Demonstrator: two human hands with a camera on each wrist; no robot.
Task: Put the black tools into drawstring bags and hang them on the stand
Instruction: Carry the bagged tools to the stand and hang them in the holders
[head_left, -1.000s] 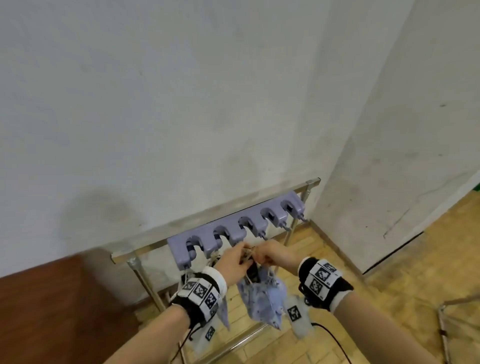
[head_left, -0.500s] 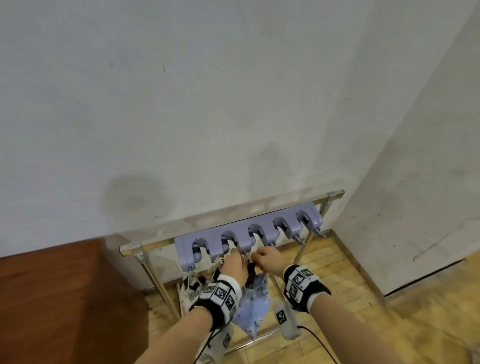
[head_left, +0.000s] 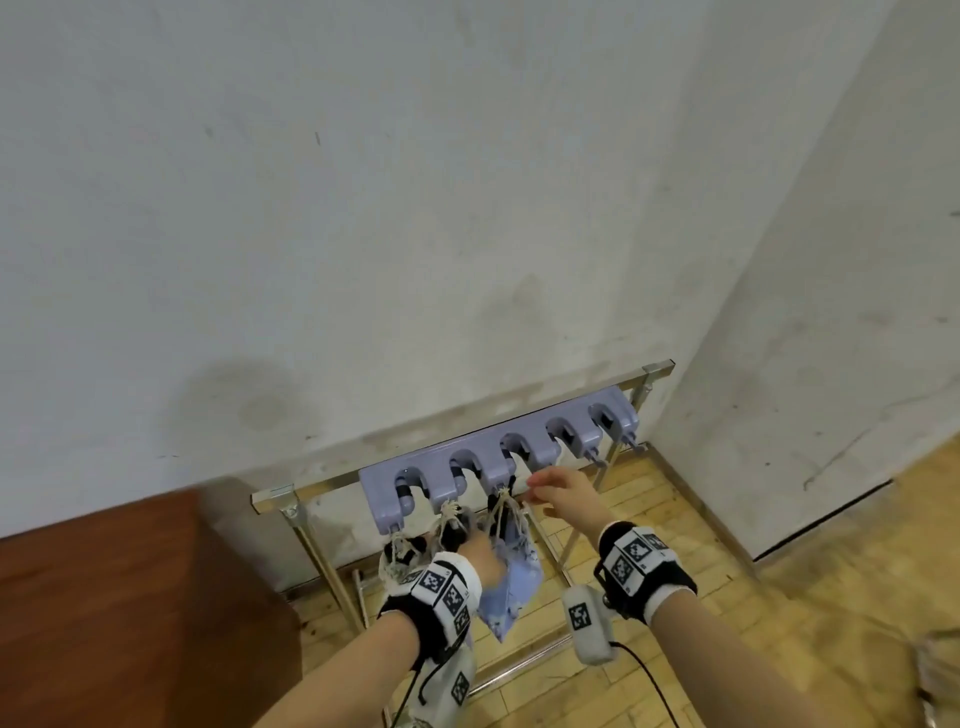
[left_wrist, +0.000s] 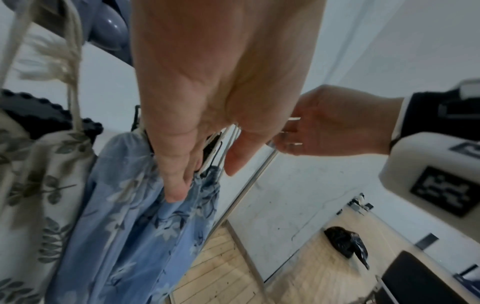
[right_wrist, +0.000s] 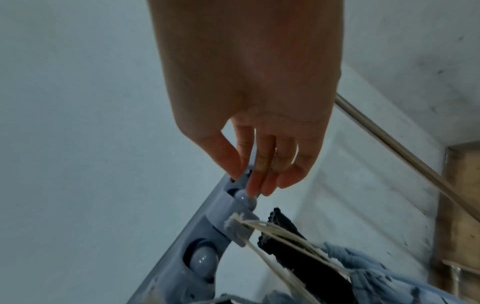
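A blue floral drawstring bag (head_left: 511, 592) hangs by its cream cords (head_left: 501, 506) from the third hook of the lavender rack (head_left: 491, 467) on the metal stand (head_left: 322, 488). A black tool (right_wrist: 298, 246) pokes out of its mouth. My left hand (head_left: 480, 556) rests straight fingers against the bag's gathered top (left_wrist: 145, 216), thumb apart. My right hand (head_left: 550, 488) hovers just right of the hook, fingers relaxed and empty; in the right wrist view its fingertips (right_wrist: 259, 185) hang beside the rack (right_wrist: 221, 218). Two more bags, one white with leaves (head_left: 400, 561), hang on the hooks to the left.
Two hooks at the rack's right end (head_left: 613, 421) carry nothing. A brown wooden surface (head_left: 130, 597) lies to the left, the walls meet in a corner behind the stand, and a black bag (left_wrist: 345, 240) lies on the wood floor.
Both hands were pinching the cords at the hook. Now the right hand has let go and drawn right, the left has dropped to the bag's top, and the bag hangs by itself.
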